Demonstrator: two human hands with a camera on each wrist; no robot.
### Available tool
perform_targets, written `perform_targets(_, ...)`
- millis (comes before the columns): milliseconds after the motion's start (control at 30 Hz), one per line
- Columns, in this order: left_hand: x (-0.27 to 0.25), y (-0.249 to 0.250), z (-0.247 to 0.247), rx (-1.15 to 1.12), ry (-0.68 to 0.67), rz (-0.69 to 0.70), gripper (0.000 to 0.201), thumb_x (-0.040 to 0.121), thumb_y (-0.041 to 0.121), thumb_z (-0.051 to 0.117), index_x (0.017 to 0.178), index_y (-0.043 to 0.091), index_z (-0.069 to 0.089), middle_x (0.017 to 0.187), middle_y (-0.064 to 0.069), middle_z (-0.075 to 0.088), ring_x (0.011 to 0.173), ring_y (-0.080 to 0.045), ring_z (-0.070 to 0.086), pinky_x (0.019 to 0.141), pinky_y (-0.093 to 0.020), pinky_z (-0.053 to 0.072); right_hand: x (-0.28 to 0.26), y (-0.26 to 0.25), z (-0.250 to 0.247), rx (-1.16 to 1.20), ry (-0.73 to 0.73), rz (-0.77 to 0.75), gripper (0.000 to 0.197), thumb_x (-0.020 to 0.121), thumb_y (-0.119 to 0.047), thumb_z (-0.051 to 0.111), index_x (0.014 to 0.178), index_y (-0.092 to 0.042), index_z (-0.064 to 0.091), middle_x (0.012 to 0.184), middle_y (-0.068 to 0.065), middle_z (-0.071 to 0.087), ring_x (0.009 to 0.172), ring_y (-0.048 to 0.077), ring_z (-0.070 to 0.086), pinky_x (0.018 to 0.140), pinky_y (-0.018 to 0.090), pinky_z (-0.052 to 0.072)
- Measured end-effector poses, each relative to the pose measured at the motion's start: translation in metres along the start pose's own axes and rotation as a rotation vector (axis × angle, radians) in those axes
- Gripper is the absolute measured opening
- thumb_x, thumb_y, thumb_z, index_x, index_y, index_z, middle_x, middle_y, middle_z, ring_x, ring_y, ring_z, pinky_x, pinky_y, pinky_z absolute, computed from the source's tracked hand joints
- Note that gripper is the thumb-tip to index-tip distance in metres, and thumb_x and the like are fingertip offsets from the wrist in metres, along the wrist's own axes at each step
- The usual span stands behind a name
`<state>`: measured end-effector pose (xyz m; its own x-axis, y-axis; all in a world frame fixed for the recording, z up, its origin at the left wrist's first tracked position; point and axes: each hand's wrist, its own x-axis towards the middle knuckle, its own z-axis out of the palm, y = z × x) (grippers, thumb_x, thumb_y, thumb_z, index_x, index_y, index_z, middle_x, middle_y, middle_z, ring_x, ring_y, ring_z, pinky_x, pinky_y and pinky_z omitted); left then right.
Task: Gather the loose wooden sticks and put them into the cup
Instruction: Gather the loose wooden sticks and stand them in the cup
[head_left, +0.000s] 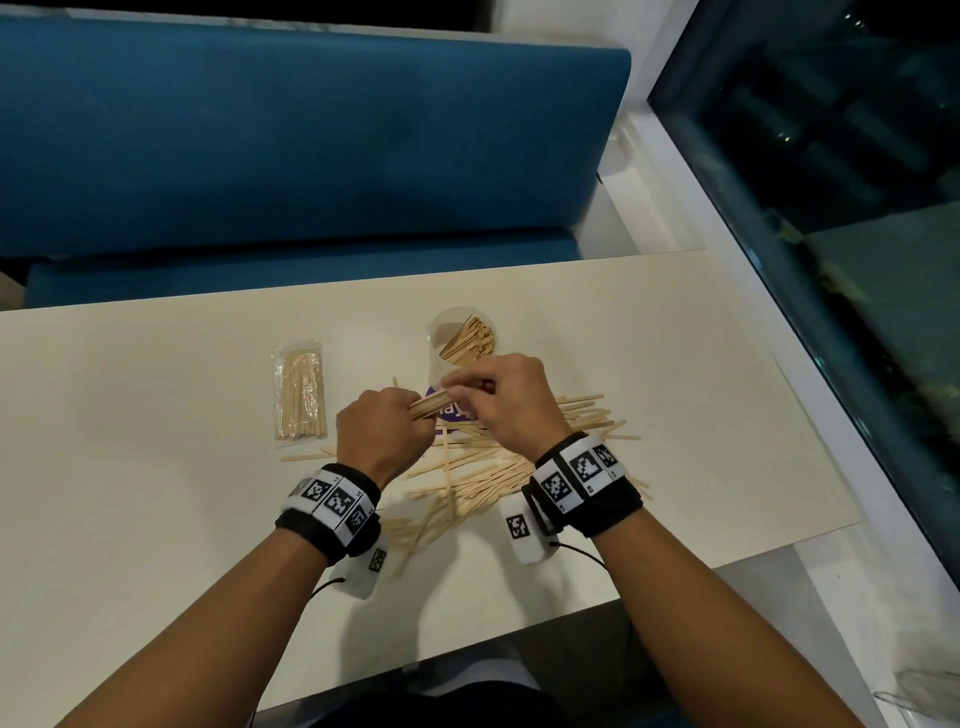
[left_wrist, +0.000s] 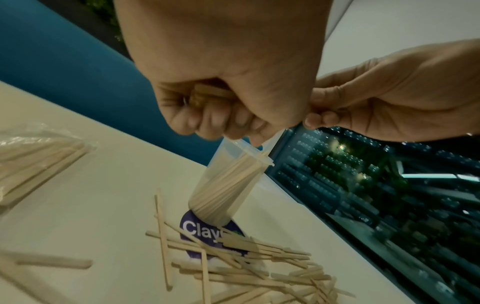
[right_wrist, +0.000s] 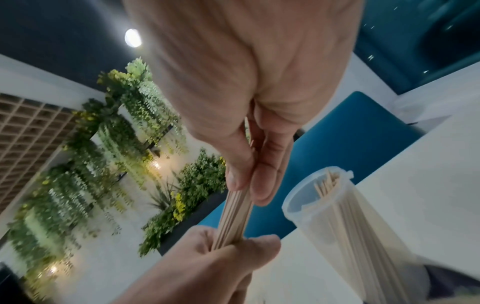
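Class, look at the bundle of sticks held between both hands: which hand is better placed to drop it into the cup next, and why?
Probably the right hand: it pinches the bundle at the end nearer the cup. The left hand grips the far end.

White letters "Clay" stand on a purple round label (left_wrist: 207, 232) under the sticks (left_wrist: 249, 265).

Both forearms extended over table, wrists banded. Left hand (head_left: 382, 434) fisted, fingers curled round one end of bundle of wooden sticks (head_left: 434, 404). Right hand (head_left: 506, 400) pinches the other end between thumb and fingers (right_wrist: 270, 170). Hands nearly touching.
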<state>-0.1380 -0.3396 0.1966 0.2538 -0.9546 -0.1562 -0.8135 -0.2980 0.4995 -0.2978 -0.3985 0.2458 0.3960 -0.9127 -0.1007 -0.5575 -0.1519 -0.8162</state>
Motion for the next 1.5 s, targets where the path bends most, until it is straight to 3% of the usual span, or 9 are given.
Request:
perform_targets(167, 0.014, 0.009, 0.007, -0.252, -0.016, 0.023, 0.029, 0.083, 0.026, 0.059, 0.055, 0.022, 0.054, 0.048, 0.005, 0.051, 0.045, -0.017, 0.043, 0.051, -0.027, 0.031, 0.010, -0.008, -0.015, -0.056, -0.039, -0.039, 0.015, 0.088, -0.010, 0.078, 0.101, -0.015, 0.081, 0.101, -0.001, 0.076, 0.090, 0.010, 0.070, 0.086, 0.025, 0.060)
perform_targets(267, 0.022, 0.007, 0.017, -0.413, 0.031, 0.059, 0.023, 0.086, 0.035, 0.078, 0.083, 0.020, 0.062, 0.069, 0.010, 0.059, 0.057, -0.006, 0.053, 0.054, -0.018, 0.038, 0.026, -0.014, -0.036, -0.115, -0.005, -0.018, 0.015, 0.087, -0.009, 0.077, 0.101, -0.015, 0.081, 0.098, -0.001, 0.075, 0.087, 0.009, 0.069, 0.085, 0.022, 0.058)
perform_targets(433, 0.040, -0.005, 0.040, -0.446, -0.005, -0.137, 0.110, 0.067, 0.057, 0.092, 0.150, 0.014, 0.034, 0.143, -0.006, 0.044, 0.119, -0.021, 0.057, 0.093, -0.033, 0.054, 0.058, -0.008, -0.068, -0.143, 0.253, -0.019, 0.013, 0.090, -0.010, 0.074, 0.101, -0.013, 0.081, 0.091, -0.002, 0.073, 0.078, 0.007, 0.065, 0.075, 0.012, 0.053)
perform_targets(567, 0.059, -0.001, 0.048, -0.455, -0.059, -0.117, 0.138, 0.061, 0.059, 0.094, 0.163, 0.017, 0.012, 0.167, -0.007, 0.026, 0.152, -0.025, 0.032, 0.119, -0.043, 0.037, 0.085, 0.012, -0.042, -0.334, 0.250, -0.010, 0.018, 0.093, -0.003, 0.069, 0.105, -0.010, 0.079, 0.104, 0.003, 0.072, 0.090, 0.010, 0.066, 0.076, 0.008, 0.048)
perform_targets(767, 0.066, 0.011, 0.050, -0.582, 0.037, -0.015, 0.072, 0.082, 0.031, 0.085, 0.143, 0.020, 0.048, 0.129, 0.010, 0.057, 0.116, -0.013, 0.058, 0.086, -0.014, 0.043, 0.096, 0.048, 0.025, -0.769, -0.170, -0.226, 0.023, 0.084, -0.023, 0.075, 0.107, -0.023, 0.077, 0.114, 0.002, 0.068, 0.107, 0.022, 0.053, 0.093, 0.033, 0.045)
perform_targets(900, 0.066, 0.008, 0.053, -0.585, 0.040, -0.005, 0.070, 0.083, 0.027, 0.085, 0.143, 0.018, 0.049, 0.126, 0.014, 0.051, 0.109, -0.004, 0.049, 0.080, -0.004, 0.033, 0.088, 0.052, 0.014, -0.852, -0.074, -0.388, 0.025, 0.080, -0.030, 0.073, 0.100, -0.015, 0.077, 0.113, 0.000, 0.071, 0.108, 0.026, 0.052, 0.094, 0.041, 0.042)
perform_targets(1133, 0.068, 0.002, 0.058, -0.582, 0.053, -0.015, 0.053, 0.092, 0.023, 0.070, 0.141, 0.024, 0.050, 0.134, 0.004, 0.060, 0.111, -0.008, 0.056, 0.096, -0.031, 0.051, 0.054, 0.058, 0.035, -0.727, -0.060, -0.277, 0.049, 0.106, -0.028, 0.033, 0.145, -0.005, 0.051, 0.155, 0.013, 0.047, 0.150, 0.027, 0.031, 0.125, 0.049, 0.018)
perform_targets(1300, 0.069, 0.001, 0.058, -0.587, 0.042, -0.025, 0.050, 0.095, 0.024, 0.070, 0.141, 0.024, 0.050, 0.133, 0.005, 0.060, 0.111, -0.008, 0.056, 0.085, -0.017, 0.044, 0.046, 0.055, 0.048, -0.641, 0.004, -0.158, 0.062, 0.108, -0.041, 0.014, 0.157, -0.007, 0.030, 0.165, 0.010, 0.028, 0.156, 0.021, 0.016, 0.128, 0.045, 0.007)
perform_targets(1500, 0.070, 0.000, 0.059, -0.585, 0.045, -0.006, 0.049, 0.094, 0.023, 0.068, 0.140, 0.025, 0.051, 0.133, 0.004, 0.061, 0.113, -0.012, 0.059, 0.087, -0.021, 0.044, 0.047, 0.060, 0.043, -0.718, 0.018, -0.179, 0.063, 0.107, -0.041, 0.013, 0.153, -0.009, 0.042, 0.161, 0.006, 0.039, 0.154, 0.018, 0.022, 0.127, 0.047, 0.008)
